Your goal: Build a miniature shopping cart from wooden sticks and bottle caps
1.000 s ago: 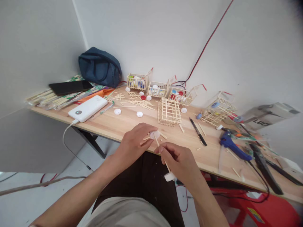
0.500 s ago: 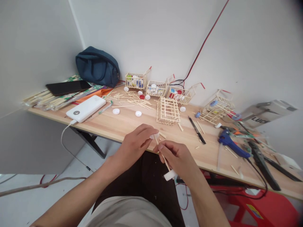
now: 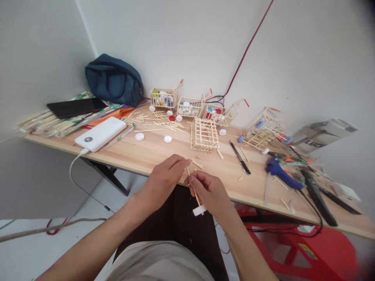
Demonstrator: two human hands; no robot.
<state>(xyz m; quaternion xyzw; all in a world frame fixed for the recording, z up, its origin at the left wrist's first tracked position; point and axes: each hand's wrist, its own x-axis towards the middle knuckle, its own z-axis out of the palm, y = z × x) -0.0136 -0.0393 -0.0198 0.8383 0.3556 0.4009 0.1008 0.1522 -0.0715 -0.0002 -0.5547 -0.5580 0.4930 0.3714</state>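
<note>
Above the table's front edge, my right hand [image 3: 209,191] pinches a thin wooden stick [image 3: 197,198] between thumb and fingers. A white bottle cap [image 3: 199,210] sits on the stick's near end, like a wheel on an axle. My left hand [image 3: 165,177] is closed around the stick's far end. Its fingers hide the second white cap there almost completely. Just beyond the hands stands a slatted stick basket [image 3: 205,134], with two loose white caps [image 3: 168,139] to its left.
Small stick carts [image 3: 164,97] holding coloured caps line the wall. Cut sticks [image 3: 170,125] lie in front. To the right are a black-handled knife [image 3: 240,158], a blue glue gun [image 3: 284,175] and black-handled pliers or cutters [image 3: 318,197]. A white power bank [image 3: 101,133] lies left.
The stick has tilted a little and its near cap has turned more side-on, shifting left. The far cap, visible at my left fingertips before, is now covered by them. The whole view has shifted slightly.
</note>
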